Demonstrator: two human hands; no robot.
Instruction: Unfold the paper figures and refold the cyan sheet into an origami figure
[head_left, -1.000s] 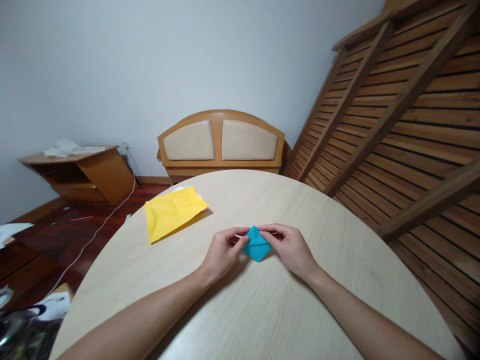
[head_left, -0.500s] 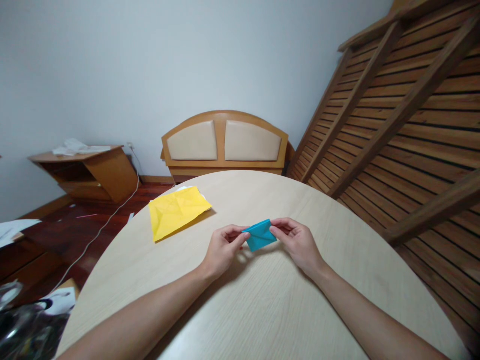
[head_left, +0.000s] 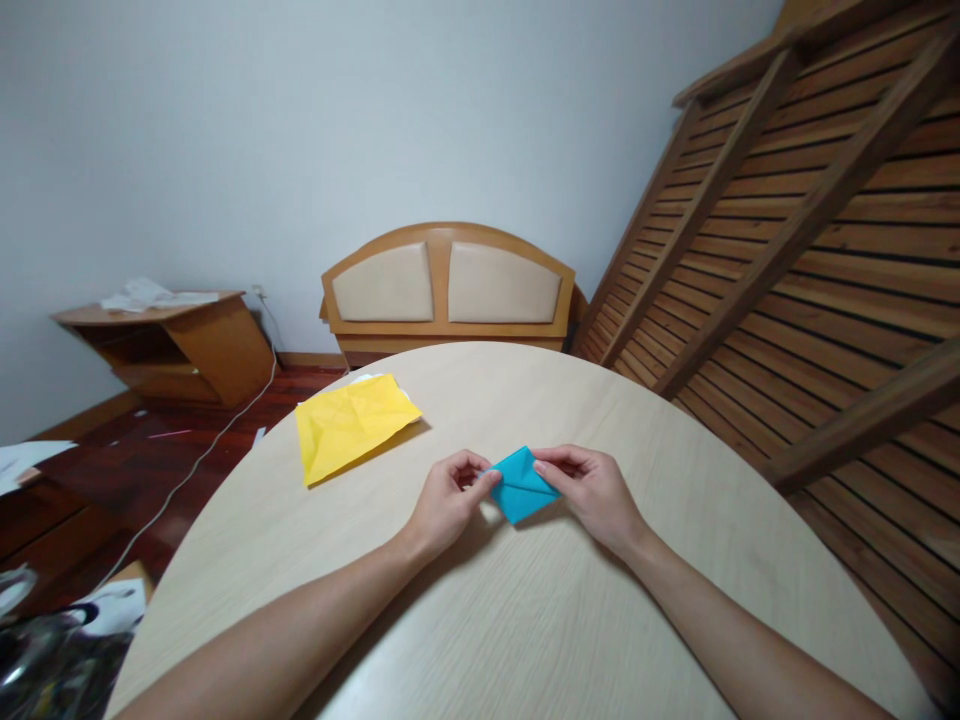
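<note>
A small folded piece of blue paper (head_left: pixel 519 488) is held between my two hands, just above the table (head_left: pixel 525 620). It shows a crease running across its face. My left hand (head_left: pixel 448 497) pinches its left corner, thumb in front and fingers curled behind. On the other side, my right hand (head_left: pixel 596 492) grips the upper right edge between thumb and forefinger. Farther back on the left lies a sheet of creased yellow paper (head_left: pixel 356 425), with some white paper showing beneath its far edge.
Beyond the table stands a wooden headboard (head_left: pixel 442 285) with cream panels. A slatted wooden frame (head_left: pixel 810 250) leans along the right side. At the left are a low cabinet (head_left: pixel 217 350), a white cable (head_left: pixel 199 465) on the floor and a clear plastic bag (head_left: pixel 52 660).
The blue paper has tilted so that more of its face shows, and its lower corner has dropped a little. My right hand has shifted slightly down along its edge.
</note>
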